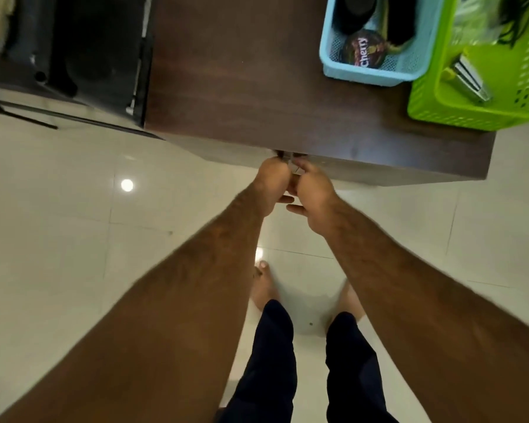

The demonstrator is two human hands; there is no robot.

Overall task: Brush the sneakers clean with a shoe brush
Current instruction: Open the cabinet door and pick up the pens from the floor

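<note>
Standing barefoot on the pale tiled floor (74,239), facing a dark wooden cabinet (242,87) and reaching both arms forward to its front top edge. Closing the left hand (272,184) into a tight curl right under the small metal door pulls (280,154), apparently gripping one, with the fingers tucked out of sight beneath the knuckles. Bringing the right hand (313,193) in just beside it, the two hands touching or nearly so, upper fingers stretching towards the neighbouring pull and lower fingers hanging loosely bent; not showing whether that hand is actually clamping anything.

Seeing no sneakers anywhere in view; guessing, from the grip on the pulls, at fetching them from inside the cabinet, so judging the task as barely begun.

Keeping the shoe brush (353,13) waiting on top: lying as a dark shape in the light blue basket (364,76) at the far right of the cabinet top, next to a round polish tin (365,51) and touching a green basket (471,114). Placing it beyond and to the right of the fingers, well apart from both hands yet clearly nearer the right one, making that the natural hand for it. Leaving its long axis uncertain, the brush being cut off by the frame edge
</note>
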